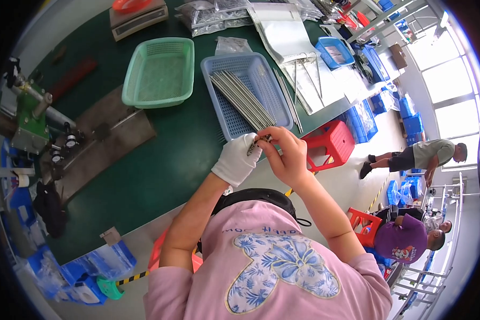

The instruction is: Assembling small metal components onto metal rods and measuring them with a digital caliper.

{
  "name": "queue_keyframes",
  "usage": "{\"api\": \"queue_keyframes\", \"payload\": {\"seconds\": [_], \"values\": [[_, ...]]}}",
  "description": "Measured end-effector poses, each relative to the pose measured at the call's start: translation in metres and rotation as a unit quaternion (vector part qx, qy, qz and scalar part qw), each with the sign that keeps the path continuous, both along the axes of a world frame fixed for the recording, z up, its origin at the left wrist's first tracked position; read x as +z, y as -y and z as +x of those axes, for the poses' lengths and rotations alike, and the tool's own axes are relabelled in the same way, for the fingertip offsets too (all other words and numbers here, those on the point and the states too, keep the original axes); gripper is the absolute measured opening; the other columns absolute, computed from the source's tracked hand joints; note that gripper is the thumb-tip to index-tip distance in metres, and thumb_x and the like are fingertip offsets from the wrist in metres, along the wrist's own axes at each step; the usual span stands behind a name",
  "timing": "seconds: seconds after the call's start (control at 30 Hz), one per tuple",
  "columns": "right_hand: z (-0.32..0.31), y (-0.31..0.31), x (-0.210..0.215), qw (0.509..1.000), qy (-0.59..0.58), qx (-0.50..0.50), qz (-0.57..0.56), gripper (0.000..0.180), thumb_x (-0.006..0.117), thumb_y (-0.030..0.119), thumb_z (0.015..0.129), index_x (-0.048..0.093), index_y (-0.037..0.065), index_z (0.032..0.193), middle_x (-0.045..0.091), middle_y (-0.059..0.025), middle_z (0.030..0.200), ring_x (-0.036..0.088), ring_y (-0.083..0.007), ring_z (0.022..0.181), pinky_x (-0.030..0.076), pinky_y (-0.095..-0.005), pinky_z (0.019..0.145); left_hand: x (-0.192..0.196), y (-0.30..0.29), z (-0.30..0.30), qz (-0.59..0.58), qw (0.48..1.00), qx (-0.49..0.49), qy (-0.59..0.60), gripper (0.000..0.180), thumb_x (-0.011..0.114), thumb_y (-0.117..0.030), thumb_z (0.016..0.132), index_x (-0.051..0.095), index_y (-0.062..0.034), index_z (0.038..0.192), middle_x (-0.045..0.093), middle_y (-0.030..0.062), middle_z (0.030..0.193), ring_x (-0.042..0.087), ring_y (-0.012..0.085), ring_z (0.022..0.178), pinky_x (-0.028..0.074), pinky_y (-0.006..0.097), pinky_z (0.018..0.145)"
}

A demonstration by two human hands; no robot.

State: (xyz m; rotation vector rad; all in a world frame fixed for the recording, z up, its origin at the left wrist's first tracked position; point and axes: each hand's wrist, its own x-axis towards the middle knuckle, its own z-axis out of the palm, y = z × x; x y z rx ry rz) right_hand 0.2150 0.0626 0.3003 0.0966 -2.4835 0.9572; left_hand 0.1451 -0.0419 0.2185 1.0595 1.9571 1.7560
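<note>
My left hand (237,159), in a white glove, has its fingers closed around one end of a small, dark metal piece (262,140). Bare fingertips of my right hand (288,156) pinch the same piece from the other side. Fingers cover most of it, so its exact kind does not show. Both hands are at the table's near edge, just in front of a blue plastic basket (207,69). A bundle of thin metal rods (241,98) lies slantwise inside that basket. More rods (288,100) rest on the table along its right side.
A green basket (157,69) stands left of the blue one. Further left, a green press-like fixture (32,122) adjoins a brown metal plate (112,130). A scale (138,20), bagged parts (213,18) and an open binder (285,37) lie behind. A red stool (333,143) stands right.
</note>
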Motion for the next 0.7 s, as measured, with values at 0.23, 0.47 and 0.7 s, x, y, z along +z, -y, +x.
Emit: {"api": "queue_keyframes", "payload": {"seconds": [0.23,0.47,0.7], "values": [[-0.0044,0.002,-0.0043,1.0,-0.01,-0.007,-0.027,0.016,0.06,-0.002,0.075,0.056,0.001,0.09,0.059,-0.0089,0.075,0.06,-0.0181,0.063,0.047,-0.0243,0.057,-0.0008,-0.0014,0.0016,0.011,0.999,0.024,-0.038,0.012,0.055,-0.017,0.079,0.053,-0.0057,0.083,0.057,0.0129,0.072,0.055,0.0339,0.068,0.044,0.041,0.058],[-0.0048,0.0032,-0.0025,0.999,-0.029,0.014,-0.001,0.016,0.061,-0.001,0.072,0.057,0.002,0.088,0.057,-0.0086,0.07,0.057,-0.0196,0.057,0.045,-0.0253,0.051,-0.0022,0.0024,0.0012,0.013,0.999,0.023,-0.036,0.012,0.055,-0.016,0.078,0.052,-0.0061,0.083,0.056,0.0129,0.072,0.055,0.0337,0.068,0.044,0.041,0.058],[-0.0012,0.0041,-0.001,0.999,0.006,0.027,0.038,0.016,0.059,-0.004,0.074,0.056,-0.002,0.089,0.061,-0.0105,0.076,0.061,-0.0192,0.064,0.048,-0.0244,0.057,0.0,0.0046,-0.0001,0.011,0.999,0.005,-0.042,0.013,0.056,-0.015,0.076,0.051,-0.005,0.083,0.056,0.0138,0.075,0.055,0.0346,0.071,0.044,0.041,0.06]]}}
